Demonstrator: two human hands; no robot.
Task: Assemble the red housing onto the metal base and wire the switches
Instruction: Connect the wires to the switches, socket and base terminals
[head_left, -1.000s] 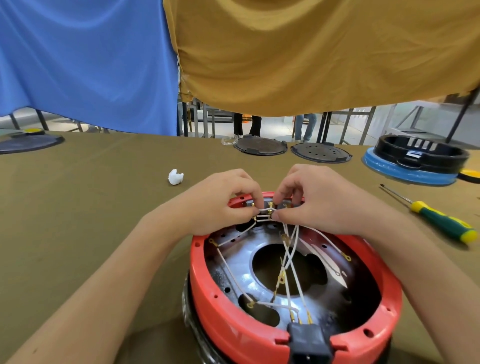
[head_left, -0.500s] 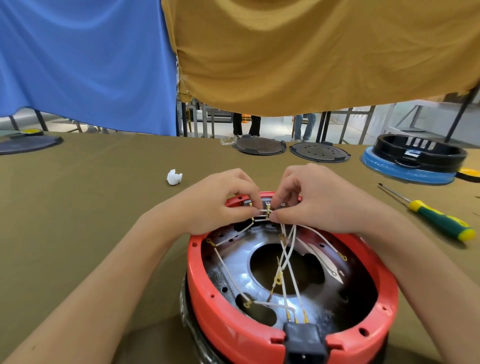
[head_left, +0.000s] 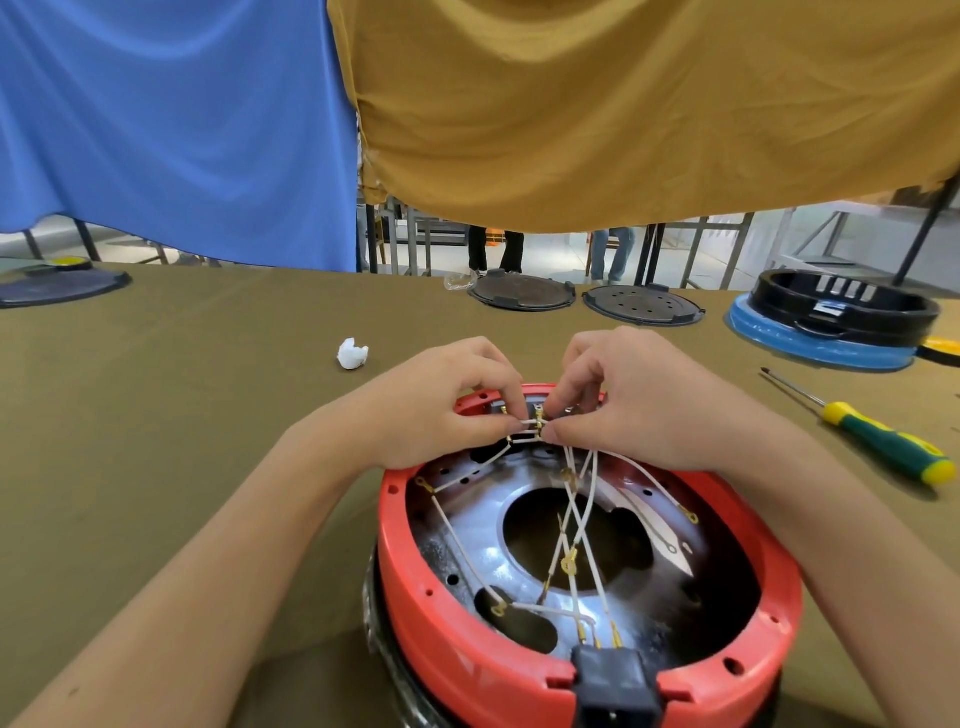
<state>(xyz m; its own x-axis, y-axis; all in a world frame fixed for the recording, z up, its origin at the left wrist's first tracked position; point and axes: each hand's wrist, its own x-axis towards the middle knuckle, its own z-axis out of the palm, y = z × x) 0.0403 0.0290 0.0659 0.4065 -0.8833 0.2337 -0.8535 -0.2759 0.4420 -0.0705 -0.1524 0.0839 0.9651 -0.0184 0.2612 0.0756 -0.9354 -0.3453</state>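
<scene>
Pinching white wires (head_left: 571, 499) at the red housing (head_left: 415, 613)'s far rim, left hand (head_left: 441, 410) and right hand (head_left: 639, 400) stay put; wiring continues.

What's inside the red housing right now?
Inside the red housing: a shiny metal base with a central hole, crossed by white wires with brass terminals. Both hands cover the far rim, hiding the switch there.

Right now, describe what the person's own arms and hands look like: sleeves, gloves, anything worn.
Both arms are bare from the frame's lower corners up to the wrists: no sleeves show. The left hand and right hand wear no gloves. No ring, watch, bracelet or tape is visible on either. The nails on the visible fingers look short and unpainted.
</scene>
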